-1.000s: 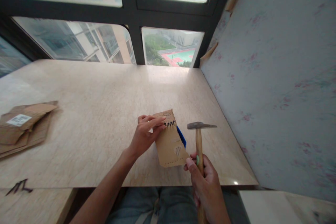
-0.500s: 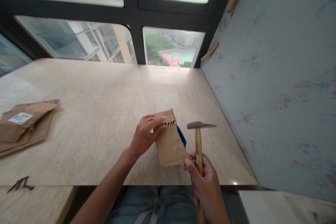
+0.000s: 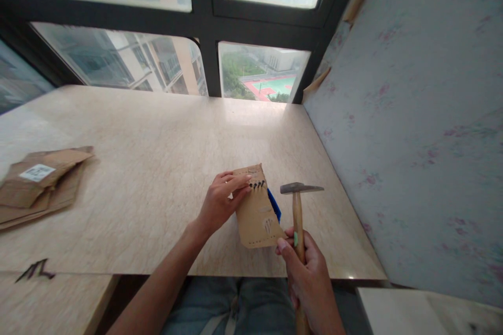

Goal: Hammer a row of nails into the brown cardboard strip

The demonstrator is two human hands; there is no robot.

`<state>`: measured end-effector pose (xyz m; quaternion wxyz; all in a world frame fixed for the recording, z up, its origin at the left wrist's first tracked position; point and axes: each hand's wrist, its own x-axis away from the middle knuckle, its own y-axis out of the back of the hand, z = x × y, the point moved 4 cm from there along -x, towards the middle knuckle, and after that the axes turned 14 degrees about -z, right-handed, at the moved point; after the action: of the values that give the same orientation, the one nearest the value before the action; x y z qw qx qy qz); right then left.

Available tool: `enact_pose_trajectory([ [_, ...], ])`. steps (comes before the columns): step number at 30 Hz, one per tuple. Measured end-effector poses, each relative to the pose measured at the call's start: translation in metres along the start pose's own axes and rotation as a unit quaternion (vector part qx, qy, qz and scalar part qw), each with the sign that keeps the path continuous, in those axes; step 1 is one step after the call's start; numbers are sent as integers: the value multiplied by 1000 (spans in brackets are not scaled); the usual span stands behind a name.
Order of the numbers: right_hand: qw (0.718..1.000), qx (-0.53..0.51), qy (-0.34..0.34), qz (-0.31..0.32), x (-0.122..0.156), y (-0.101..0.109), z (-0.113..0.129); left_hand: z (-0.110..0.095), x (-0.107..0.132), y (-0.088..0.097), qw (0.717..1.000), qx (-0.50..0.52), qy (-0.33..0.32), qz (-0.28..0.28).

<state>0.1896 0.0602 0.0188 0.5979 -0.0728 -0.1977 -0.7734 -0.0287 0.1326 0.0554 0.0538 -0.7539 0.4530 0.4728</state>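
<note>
Hammer (image 3: 297, 214) right of cardboard (image 3: 253, 222), packages (image 3: 25, 184) left on countertop (image 3: 157, 141), window (image 3: 261, 73) behind

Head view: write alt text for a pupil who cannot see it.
A person's left hand rests on a tan sheet; the right hand, at the sheet's corner, grips a hammer. Brown packaging lies at left on a pale counter by a window.

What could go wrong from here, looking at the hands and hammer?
If the hammer struck the row of dark pieces, the left hand might get hit, as its fingers lie right beside them. The right hand holds the hammer while apparently pinching the cardboard's corner, so either grip might slip.
</note>
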Motion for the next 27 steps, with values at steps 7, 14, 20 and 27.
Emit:
enact_pose_trajectory([
  [7,999,-18,5,-37,3,15,28,1,-1,-1,1000,1,8,20],
  [14,991,17,37,125,0,32,88,0,-5,-1,999,-11,34,39],
  [20,951,134,150,234,-10,16,107,-2,-6,0,996,4,77,32],
  [27,931,200,186,242,-17,9,99,-2,-3,-1,995,5,96,31],
])
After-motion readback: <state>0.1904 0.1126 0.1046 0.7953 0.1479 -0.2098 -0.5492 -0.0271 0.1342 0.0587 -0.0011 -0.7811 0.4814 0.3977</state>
